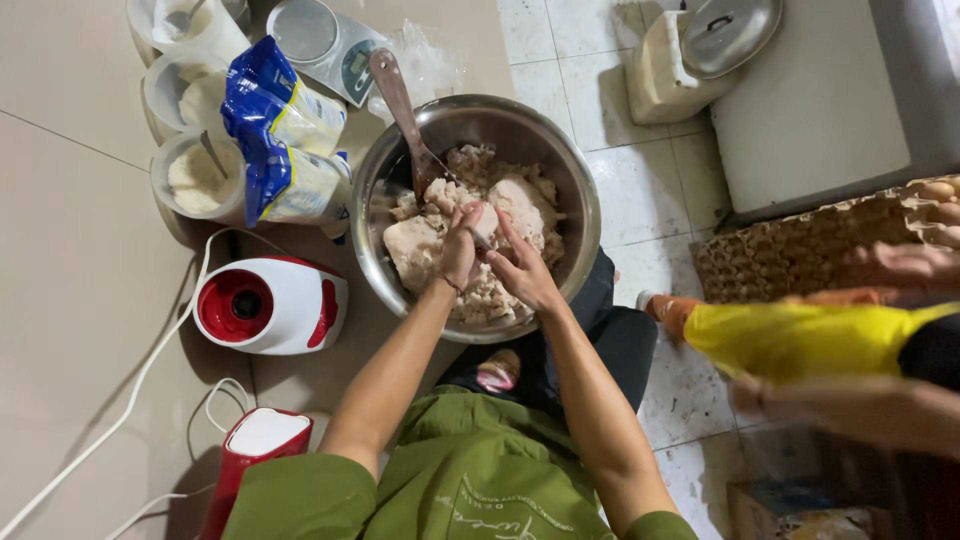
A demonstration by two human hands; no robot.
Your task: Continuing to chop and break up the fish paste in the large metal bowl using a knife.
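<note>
A large steel bowl [575,180] on the floor holds pale lumpy dough or minced mixture [500,200]. Over it, my left hand [459,250] is curled around a small pale lump [486,224] of the mixture. My right hand [525,268] meets it with fingers spread, touching the same lump. A brown-handled spoon [400,105] leans in the bowl's far side.
To the left are blue-and-white flour bags [285,140], white tubs of powder [195,180], a kitchen scale [325,40], and a red-and-white appliance base [270,305] with cords. At right, another person's blurred arm in a yellow sleeve [800,335] reaches by an egg tray [800,250].
</note>
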